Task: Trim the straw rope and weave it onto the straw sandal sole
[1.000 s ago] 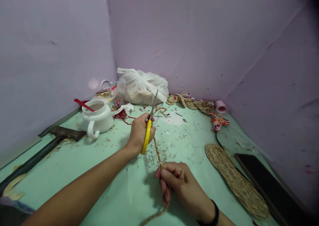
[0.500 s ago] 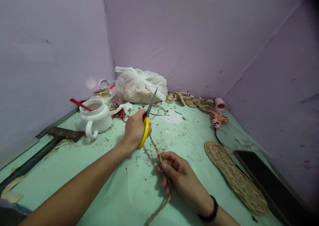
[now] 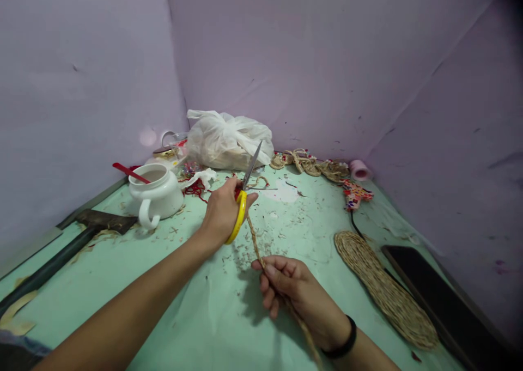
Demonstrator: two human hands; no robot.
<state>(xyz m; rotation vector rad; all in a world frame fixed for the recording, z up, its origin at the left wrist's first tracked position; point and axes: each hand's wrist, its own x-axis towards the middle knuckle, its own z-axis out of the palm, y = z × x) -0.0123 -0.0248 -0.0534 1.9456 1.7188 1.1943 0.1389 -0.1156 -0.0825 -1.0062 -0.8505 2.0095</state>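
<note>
My left hand is closed around a pair of scissors with yellow handles, its blades pointing up and away from me. A thin braided straw cord runs from beside the left hand down to my right hand. Thumb and fingers of the right hand pinch the cord, and its tail hangs down past the wrist, which wears a black band. Whether the left fingers also touch the cord's upper end is hidden behind the scissors. To the right lies a woven straw sole.
A white pot with a red stick and a hammer are at left. Behind are a white plastic bag, small straw sandals and a pink roll. A dark flat slab lies beyond the sole. Fibre scraps litter the green table.
My right hand has moved slightly down, still pinching the cord. The cord's tail has swung to the right. The left thumb is more extended beside the scissors.
</note>
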